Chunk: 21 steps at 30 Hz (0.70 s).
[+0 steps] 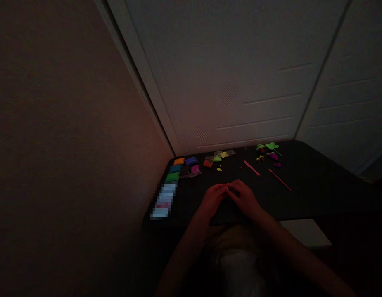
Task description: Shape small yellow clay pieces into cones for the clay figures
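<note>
My left hand [214, 198] and my right hand [244, 197] meet fingertip to fingertip above the dark table. Both are closed in a pinch around a tiny yellowish piece of modelling clay [227, 188], most of it hidden by the fingers. Beyond them lie a yellow clay bit [219, 169] and a small red clay dot [240, 167]. A pink plastic clay knife [252, 168] rests past my right hand, and a thin red modelling stick [280, 179] lies further right.
Several clay packets, such as orange [179, 161], green [172, 176] and red [208, 162], lie at the back left. A blurred bright screen [164, 201] is on the left edge. Shaped clay pieces, including a green flower [272, 146] and a purple cluster [273, 156], sit back right.
</note>
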Each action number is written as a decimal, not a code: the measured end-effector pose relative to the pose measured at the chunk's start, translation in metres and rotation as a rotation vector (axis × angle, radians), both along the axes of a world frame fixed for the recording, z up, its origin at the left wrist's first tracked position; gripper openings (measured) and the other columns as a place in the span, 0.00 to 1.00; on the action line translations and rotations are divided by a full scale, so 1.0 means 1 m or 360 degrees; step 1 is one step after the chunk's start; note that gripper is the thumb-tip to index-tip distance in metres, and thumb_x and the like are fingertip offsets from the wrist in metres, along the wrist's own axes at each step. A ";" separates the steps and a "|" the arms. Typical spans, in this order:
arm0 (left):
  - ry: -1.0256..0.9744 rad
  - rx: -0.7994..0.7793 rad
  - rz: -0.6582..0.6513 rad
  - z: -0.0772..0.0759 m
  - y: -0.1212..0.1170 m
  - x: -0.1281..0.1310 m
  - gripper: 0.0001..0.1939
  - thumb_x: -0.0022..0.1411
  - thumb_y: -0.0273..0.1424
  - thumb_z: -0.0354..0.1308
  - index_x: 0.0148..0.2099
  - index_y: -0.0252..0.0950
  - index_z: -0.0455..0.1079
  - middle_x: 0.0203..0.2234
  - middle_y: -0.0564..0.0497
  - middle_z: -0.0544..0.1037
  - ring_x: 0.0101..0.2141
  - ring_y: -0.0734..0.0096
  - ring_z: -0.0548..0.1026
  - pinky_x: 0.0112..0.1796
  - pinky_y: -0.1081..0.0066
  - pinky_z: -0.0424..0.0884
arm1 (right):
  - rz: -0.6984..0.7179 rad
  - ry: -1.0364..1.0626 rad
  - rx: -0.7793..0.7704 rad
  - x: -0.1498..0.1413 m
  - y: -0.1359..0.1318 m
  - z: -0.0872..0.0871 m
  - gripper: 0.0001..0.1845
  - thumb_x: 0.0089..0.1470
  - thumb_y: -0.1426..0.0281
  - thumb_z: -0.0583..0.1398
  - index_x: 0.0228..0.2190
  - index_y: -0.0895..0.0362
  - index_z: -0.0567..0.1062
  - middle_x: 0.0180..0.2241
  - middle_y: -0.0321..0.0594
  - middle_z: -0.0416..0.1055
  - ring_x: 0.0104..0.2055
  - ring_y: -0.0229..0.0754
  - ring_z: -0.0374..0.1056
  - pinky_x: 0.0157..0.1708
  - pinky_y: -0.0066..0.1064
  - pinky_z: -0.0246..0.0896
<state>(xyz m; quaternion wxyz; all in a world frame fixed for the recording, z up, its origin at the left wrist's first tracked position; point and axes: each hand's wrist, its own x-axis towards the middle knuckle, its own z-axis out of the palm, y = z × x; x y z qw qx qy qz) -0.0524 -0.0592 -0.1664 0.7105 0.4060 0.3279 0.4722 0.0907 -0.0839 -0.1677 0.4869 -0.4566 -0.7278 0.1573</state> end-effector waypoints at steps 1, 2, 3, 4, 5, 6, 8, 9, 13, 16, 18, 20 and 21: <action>0.0008 0.0001 -0.0001 0.000 0.000 0.000 0.07 0.53 0.30 0.63 0.33 0.29 0.73 0.31 0.49 0.77 0.35 0.71 0.74 0.42 0.68 0.68 | -0.0006 0.0003 0.0001 0.000 0.000 0.000 0.09 0.55 0.70 0.57 0.39 0.53 0.75 0.34 0.40 0.70 0.38 0.41 0.68 0.39 0.34 0.65; 0.0022 0.0001 0.0001 -0.001 0.000 0.000 0.07 0.55 0.30 0.62 0.34 0.30 0.73 0.32 0.49 0.77 0.35 0.71 0.74 0.42 0.67 0.69 | -0.0014 0.0007 0.0002 0.000 0.000 0.000 0.09 0.55 0.70 0.57 0.38 0.53 0.75 0.33 0.40 0.70 0.37 0.41 0.68 0.38 0.34 0.65; 0.0038 0.0001 0.0006 -0.002 0.001 0.000 0.08 0.57 0.31 0.60 0.35 0.30 0.72 0.33 0.49 0.76 0.36 0.71 0.74 0.41 0.65 0.70 | -0.0024 0.0011 0.0003 0.001 0.001 -0.001 0.08 0.55 0.69 0.58 0.37 0.53 0.75 0.33 0.39 0.70 0.36 0.41 0.68 0.37 0.33 0.65; 0.0057 -0.0003 0.0012 -0.004 0.001 0.000 0.08 0.59 0.32 0.58 0.36 0.30 0.71 0.34 0.49 0.76 0.36 0.70 0.74 0.40 0.64 0.71 | -0.0039 0.0016 0.0005 0.001 0.001 -0.002 0.07 0.55 0.69 0.58 0.36 0.54 0.75 0.32 0.39 0.70 0.35 0.41 0.68 0.37 0.33 0.65; 0.0075 -0.0008 0.0020 -0.005 0.002 0.000 0.09 0.61 0.33 0.56 0.38 0.31 0.70 0.36 0.49 0.75 0.36 0.70 0.74 0.39 0.63 0.72 | -0.0060 0.0023 0.0007 0.001 0.002 -0.003 0.06 0.55 0.68 0.58 0.34 0.54 0.74 0.31 0.39 0.70 0.34 0.41 0.68 0.36 0.33 0.65; 0.0092 -0.0018 0.0025 -0.006 0.003 -0.001 0.10 0.62 0.34 0.55 0.40 0.31 0.69 0.37 0.49 0.75 0.37 0.70 0.74 0.39 0.63 0.72 | -0.0086 0.0030 0.0007 0.001 0.003 -0.004 0.05 0.54 0.68 0.58 0.33 0.54 0.74 0.31 0.39 0.70 0.34 0.41 0.67 0.35 0.33 0.65; 0.0120 -0.0042 0.0019 -0.009 0.005 -0.002 0.11 0.62 0.35 0.54 0.42 0.31 0.69 0.37 0.48 0.74 0.36 0.70 0.74 0.38 0.64 0.73 | -0.0144 0.0046 0.0005 0.001 0.004 -0.007 0.05 0.54 0.67 0.59 0.32 0.55 0.72 0.31 0.39 0.70 0.33 0.41 0.67 0.34 0.33 0.65; 0.0129 -0.0053 0.0008 -0.009 0.005 -0.002 0.11 0.62 0.35 0.54 0.42 0.31 0.69 0.37 0.49 0.74 0.35 0.70 0.74 0.37 0.64 0.73 | -0.0166 0.0050 0.0004 0.001 0.004 -0.008 0.05 0.54 0.66 0.59 0.31 0.55 0.72 0.31 0.39 0.70 0.33 0.41 0.67 0.33 0.33 0.65; 0.0104 -0.0066 0.0005 -0.007 0.005 -0.002 0.08 0.60 0.32 0.58 0.37 0.31 0.71 0.31 0.51 0.75 0.33 0.72 0.73 0.37 0.66 0.71 | -0.0144 0.0016 0.0009 0.001 0.003 -0.006 0.05 0.55 0.67 0.58 0.33 0.55 0.73 0.33 0.41 0.71 0.36 0.42 0.68 0.37 0.35 0.66; 0.0050 -0.0078 0.0030 -0.003 0.003 -0.001 0.10 0.52 0.33 0.64 0.34 0.30 0.74 0.29 0.50 0.77 0.33 0.71 0.74 0.39 0.66 0.68 | -0.0076 -0.0027 0.0008 0.000 0.001 -0.003 0.09 0.57 0.67 0.56 0.38 0.54 0.74 0.37 0.42 0.71 0.40 0.42 0.69 0.41 0.36 0.66; 0.0023 -0.0097 0.0033 -0.001 0.002 0.000 0.13 0.48 0.34 0.67 0.33 0.30 0.75 0.29 0.48 0.78 0.33 0.69 0.74 0.40 0.67 0.67 | -0.0045 -0.0053 0.0003 0.000 0.001 -0.002 0.12 0.59 0.67 0.54 0.41 0.53 0.75 0.38 0.43 0.71 0.41 0.42 0.69 0.42 0.36 0.66; 0.0004 -0.0111 0.0036 0.001 0.001 0.001 0.14 0.45 0.35 0.68 0.32 0.30 0.76 0.29 0.47 0.78 0.33 0.68 0.74 0.39 0.67 0.66 | -0.0030 -0.0072 0.0001 -0.001 0.002 -0.003 0.12 0.59 0.66 0.54 0.42 0.52 0.75 0.38 0.43 0.71 0.42 0.43 0.69 0.43 0.37 0.66; -0.0005 -0.0116 0.0039 0.001 0.001 0.001 0.14 0.45 0.35 0.68 0.32 0.30 0.76 0.29 0.47 0.78 0.33 0.68 0.74 0.39 0.67 0.66 | -0.0028 -0.0078 0.0001 -0.001 0.002 -0.003 0.13 0.59 0.66 0.54 0.42 0.52 0.75 0.38 0.43 0.71 0.42 0.43 0.69 0.43 0.37 0.66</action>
